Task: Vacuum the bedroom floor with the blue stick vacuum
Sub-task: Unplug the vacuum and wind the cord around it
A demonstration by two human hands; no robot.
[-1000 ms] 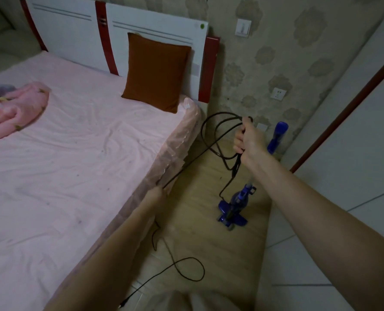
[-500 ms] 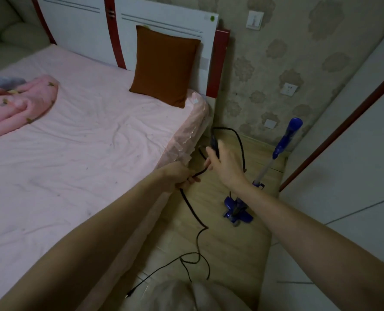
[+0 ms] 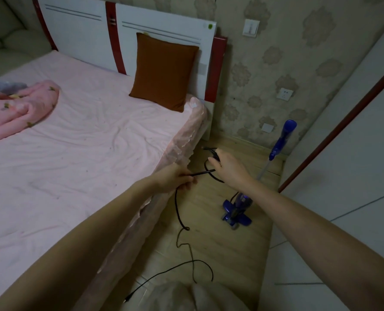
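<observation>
While both arms reach out over the strip of wooden floor (image 3: pixel 227 248) beside the bed (image 3: pixel 79 167), the left hand (image 3: pixel 175 179) has its fingers curled round the black power cord (image 3: pixel 179 212), gripping it just off the mattress edge. From that grip the cord drops to the floor, kinks, and trails back in a loose loop towards the person's feet. The right hand (image 3: pixel 225 168) sits just beyond the left, fingers bent over more of the same cord, with a small bundle of loops showing past its fingertips — it has hold of it, though how tightly I can't tell. Further right, near the wardrobe doors (image 3: pixel 352 167), the blue stick vacuum (image 3: pixel 238 211) stands upright on the floor, its handle leaning towards the corner of the patterned wall — nobody is touching it. On the pink sheet a brown cushion (image 3: pixel 164 70) leans against the white and red headboard (image 3: pixel 92 41), and a crumpled pink blanket (image 3: pixel 18 106) lies at the far left. A wall socket (image 3: pixel 285 93) sits above the vacuum's handle.
</observation>
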